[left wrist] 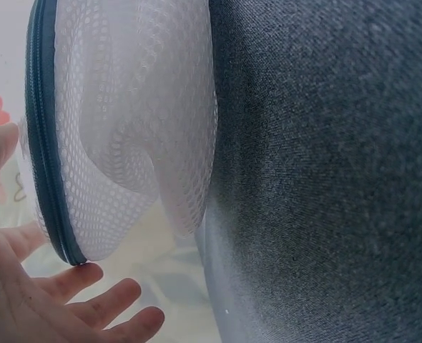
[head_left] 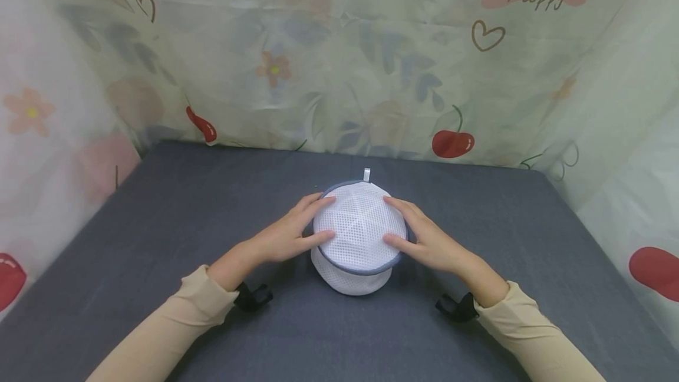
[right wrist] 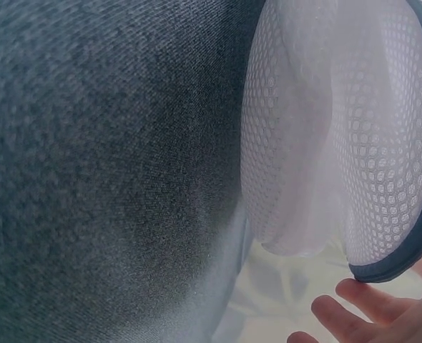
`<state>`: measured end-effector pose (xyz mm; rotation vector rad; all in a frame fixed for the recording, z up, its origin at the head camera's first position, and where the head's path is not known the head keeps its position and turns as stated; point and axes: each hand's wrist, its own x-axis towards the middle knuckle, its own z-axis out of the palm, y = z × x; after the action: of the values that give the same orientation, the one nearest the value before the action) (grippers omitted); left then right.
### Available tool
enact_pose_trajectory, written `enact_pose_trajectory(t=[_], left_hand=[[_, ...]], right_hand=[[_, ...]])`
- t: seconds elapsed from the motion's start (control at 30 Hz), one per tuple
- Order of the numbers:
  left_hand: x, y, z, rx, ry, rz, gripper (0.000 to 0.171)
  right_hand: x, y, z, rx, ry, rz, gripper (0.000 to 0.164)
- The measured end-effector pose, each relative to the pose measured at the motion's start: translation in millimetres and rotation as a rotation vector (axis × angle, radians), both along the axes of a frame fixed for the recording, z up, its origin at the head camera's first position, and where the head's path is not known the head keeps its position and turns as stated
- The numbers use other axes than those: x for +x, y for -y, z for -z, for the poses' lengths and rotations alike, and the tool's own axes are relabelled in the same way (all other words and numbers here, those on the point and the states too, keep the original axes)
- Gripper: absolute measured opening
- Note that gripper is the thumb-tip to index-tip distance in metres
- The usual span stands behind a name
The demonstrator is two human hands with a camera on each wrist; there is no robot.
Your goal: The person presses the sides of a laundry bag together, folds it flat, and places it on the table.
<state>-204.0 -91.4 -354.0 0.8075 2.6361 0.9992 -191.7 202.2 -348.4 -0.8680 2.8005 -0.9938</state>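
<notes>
A round white mesh laundry bag (head_left: 358,226) with a blue-grey rim stands on the dark cloth, its top disc tilted toward me. My left hand (head_left: 292,231) touches its left side, thumb and forefinger lying spread on the top mesh. On the opposite side my right hand (head_left: 432,237) rests in the same way. In the left wrist view the rim (left wrist: 46,143) shows a zip, and the soft mesh side (left wrist: 136,107) sags in folds. The other fingers (left wrist: 107,304) of that hand lie loosely by the rim. The right wrist view shows similar loose fingers (right wrist: 347,314) under the rim.
A dark grey cloth (head_left: 212,193) covers the table. Printed curtains (head_left: 339,75) with fruit, flowers and lettering hang behind and at both sides. A small white tag loop (head_left: 366,174) sticks up from the bag's far edge. Black straps (head_left: 253,297) circle both wrists.
</notes>
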Motion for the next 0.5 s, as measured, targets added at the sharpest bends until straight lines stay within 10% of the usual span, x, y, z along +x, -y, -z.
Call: enact_pose_trajectory(t=[0.5], left_hand=[[1.0, -0.7, 0.2, 0.004, -0.047, 0.01, 0.068]], right_hand=[[1.2, 0.8, 1.9, 0.016, -0.003, 0.016, 0.071]])
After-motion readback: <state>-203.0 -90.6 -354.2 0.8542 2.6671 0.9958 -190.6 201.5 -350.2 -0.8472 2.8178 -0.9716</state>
